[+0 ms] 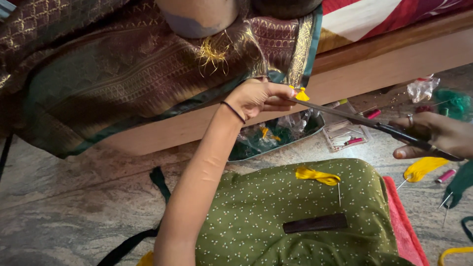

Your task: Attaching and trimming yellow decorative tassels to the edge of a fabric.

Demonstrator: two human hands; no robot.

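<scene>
My left hand is raised to the edge of a dark maroon and green silk cloth with gold weave and pinches a small yellow tassel hanging from its border. My right hand, a ring on one finger, grips the handles of long dark scissors. The blades point left and their tips reach the tassel by my left fingers. A bundle of yellow thread and a needle lie on my green dotted lap.
The cloth hangs over a wooden bed frame. On the stone floor lie a clear box of needles, a plastic bag with threads, more yellow thread, pink spools, green thread and a red mat.
</scene>
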